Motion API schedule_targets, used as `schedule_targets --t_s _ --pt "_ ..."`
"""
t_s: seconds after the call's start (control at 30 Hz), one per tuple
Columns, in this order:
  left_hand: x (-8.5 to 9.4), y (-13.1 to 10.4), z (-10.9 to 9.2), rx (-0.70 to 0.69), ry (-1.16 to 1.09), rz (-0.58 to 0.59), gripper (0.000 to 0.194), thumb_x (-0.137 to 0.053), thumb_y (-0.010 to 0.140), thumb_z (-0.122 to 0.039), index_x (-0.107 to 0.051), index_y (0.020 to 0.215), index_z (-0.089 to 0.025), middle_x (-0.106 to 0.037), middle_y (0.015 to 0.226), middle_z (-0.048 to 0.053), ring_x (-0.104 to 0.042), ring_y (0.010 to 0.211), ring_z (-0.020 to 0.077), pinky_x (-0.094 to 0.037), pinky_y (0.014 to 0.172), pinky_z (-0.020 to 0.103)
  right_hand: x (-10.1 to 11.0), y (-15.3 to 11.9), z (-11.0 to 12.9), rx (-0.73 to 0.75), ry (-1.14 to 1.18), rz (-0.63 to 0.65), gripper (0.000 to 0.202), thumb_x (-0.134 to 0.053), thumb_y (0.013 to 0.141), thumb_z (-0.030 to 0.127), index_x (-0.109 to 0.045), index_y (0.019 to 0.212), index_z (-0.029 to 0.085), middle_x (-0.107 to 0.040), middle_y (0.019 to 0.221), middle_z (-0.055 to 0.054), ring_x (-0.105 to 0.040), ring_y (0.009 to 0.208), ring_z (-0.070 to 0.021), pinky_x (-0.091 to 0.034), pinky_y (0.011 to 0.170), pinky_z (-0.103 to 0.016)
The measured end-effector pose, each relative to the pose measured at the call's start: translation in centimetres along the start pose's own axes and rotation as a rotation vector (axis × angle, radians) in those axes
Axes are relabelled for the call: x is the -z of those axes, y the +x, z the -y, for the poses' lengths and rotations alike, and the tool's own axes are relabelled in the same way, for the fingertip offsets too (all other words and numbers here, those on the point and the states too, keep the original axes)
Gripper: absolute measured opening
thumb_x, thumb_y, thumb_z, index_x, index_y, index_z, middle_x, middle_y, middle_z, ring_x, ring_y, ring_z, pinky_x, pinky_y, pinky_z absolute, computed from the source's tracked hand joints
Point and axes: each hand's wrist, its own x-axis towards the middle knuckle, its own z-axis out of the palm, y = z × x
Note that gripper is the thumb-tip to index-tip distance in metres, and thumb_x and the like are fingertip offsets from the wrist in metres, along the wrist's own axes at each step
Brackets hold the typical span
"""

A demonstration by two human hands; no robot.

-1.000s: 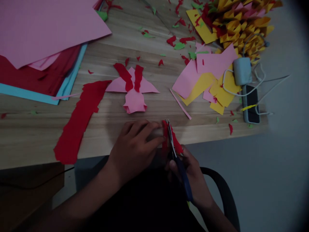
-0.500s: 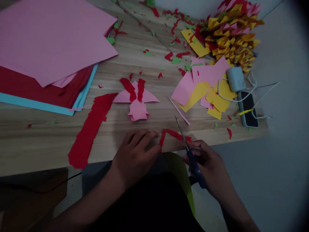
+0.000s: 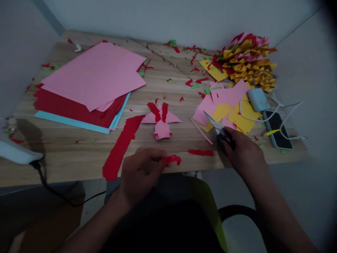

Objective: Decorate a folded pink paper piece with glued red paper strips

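My left hand (image 3: 140, 172) pinches a small strip of red paper (image 3: 172, 160) just above the table's front edge. In my right hand (image 3: 243, 151) is a pair of scissors (image 3: 217, 127), its blades slightly apart and pointing up and left, over the paper scraps. A second red strip (image 3: 200, 152) lies on the table between the hands. Beyond my left hand sits a folded pink paper figure (image 3: 162, 129) with two red strips across its top. A long, ragged red paper piece (image 3: 119, 149) lies slanting to its left.
Stacked pink, red and blue paper sheets (image 3: 92, 77) lie at the left. Pink and yellow scraps (image 3: 206, 109), a charger (image 3: 258, 99) and a phone (image 3: 277, 130) are at the right. A bundle of folded paper pieces (image 3: 247, 59) stands at the back. A white device (image 3: 18, 151) is at far left.
My left hand has picked up one red strip from the table. My right hand has moved up and right with the scissors. The view has tilted up, showing more wall.
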Motion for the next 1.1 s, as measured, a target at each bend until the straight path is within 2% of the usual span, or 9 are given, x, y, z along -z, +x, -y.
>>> schedule_targets --t_s 0.13,0.27,0.4,0.47,0.57,0.63,0.7,0.87,1.1 --pt "1.8 1.0 0.4 0.198 -0.099 -0.086 0.007 -0.071 0.085 -0.024 -0.074 0.09 -0.023 -0.078 0.087 0.001 -0.074 0.08 0.0166 -0.059 0.074 0.027 -1.6 2.0 0.1 0.132 -0.044 -0.005 0.041 -0.048 0.093 0.025 -0.066 0.129 0.014 -0.071 0.113 -0.017 -0.066 0.103 -0.0333 -0.053 0.088 -0.047" --pt "3.0 1.6 0.9 0.26 -0.25 -0.102 0.013 -0.069 0.084 -0.03 -0.075 0.087 -0.019 -0.079 0.086 0.007 -0.075 0.081 0.02 -0.061 0.073 0.03 -1.7 2.2 0.4 0.199 -0.045 -0.021 0.037 -0.044 0.095 0.027 -0.07 0.12 0.017 -0.07 0.109 -0.018 -0.064 0.098 -0.0341 -0.052 0.085 -0.049" --pt "3.0 1.7 0.5 0.338 -0.362 -0.123 0.018 -0.074 0.081 -0.037 -0.073 0.08 -0.019 -0.078 0.08 0.005 -0.074 0.075 0.0189 -0.061 0.067 0.028 0.4 1.4 4.1 0.214 0.301 -0.073 0.03 -0.054 0.094 0.042 -0.072 0.107 0.021 -0.071 0.105 -0.015 -0.065 0.098 -0.0324 -0.051 0.09 -0.049" --pt "2.6 1.8 -0.1 0.369 -0.379 -0.118 0.017 -0.079 0.077 -0.034 -0.07 0.079 -0.019 -0.077 0.078 0.004 -0.074 0.072 0.0174 -0.061 0.065 0.027 1.4 0.9 7.1 0.264 0.604 0.071 0.027 -0.056 0.094 0.042 -0.071 0.106 0.023 -0.072 0.106 -0.011 -0.066 0.098 -0.0275 -0.051 0.09 -0.044" --pt "2.2 2.1 -1.1 0.354 -0.402 -0.08 0.015 -0.079 0.076 -0.028 -0.068 0.079 -0.019 -0.077 0.081 0.004 -0.074 0.074 0.0168 -0.061 0.065 0.025 1.9 0.7 11.3 0.302 1.036 0.443 0.031 -0.06 0.092 0.045 -0.069 0.114 0.024 -0.073 0.109 -0.008 -0.067 0.096 -0.0221 -0.053 0.084 -0.037" --pt "2.1 2.2 -1.6 0.34 -0.42 -0.071 0.014 -0.078 0.077 -0.025 -0.066 0.082 -0.019 -0.076 0.081 0.004 -0.074 0.074 0.0162 -0.061 0.064 0.024 1.6 0.8 13.1 0.277 1.274 0.634 0.03 -0.066 0.088 0.047 -0.068 0.105 0.022 -0.073 0.097 -0.005 -0.067 0.089 -0.0196 -0.054 0.079 -0.034" --pt "2.1 2.1 -1.9 0.341 -0.454 -0.061 0.015 -0.076 0.078 -0.025 -0.064 0.084 -0.019 -0.074 0.079 0.003 -0.073 0.069 0.0144 -0.059 0.061 0.023 1.2 1.0 14.0 0.235 1.393 0.709 0.026 -0.071 0.084 0.047 -0.065 0.086 0.021 -0.069 0.08 -0.001 -0.064 0.077 -0.0163 -0.052 0.071 -0.03" --pt "2.5 2.1 -1.3 0.405 -0.533 0.038 0.02 -0.072 0.084 -0.028 -0.061 0.098 -0.019 -0.069 0.073 -0.001 -0.066 0.053 0.0106 -0.054 0.051 0.021 1.1 1.5 13.8 0.23 1.323 0.581 0.023 -0.071 0.083 0.038 -0.062 0.071 0.021 -0.061 0.065 0.003 -0.056 0.062 -0.0117 -0.046 0.061 -0.025" --pt "2.6 6.3 2.0 0.282 -0.284 -0.065 0.016 -0.074 0.08 -0.029 -0.065 0.087 -0.019 -0.068 0.079 0.001 -0.063 0.067 0.0125 -0.05 0.057 0.022 0.5 5.4 12.3 0.308 0.92 0.172 0.021 -0.066 0.087 0.037 -0.067 0.075 0.02 -0.062 0.063 0.003 -0.054 0.058 -0.0113 -0.039 0.057 -0.025"
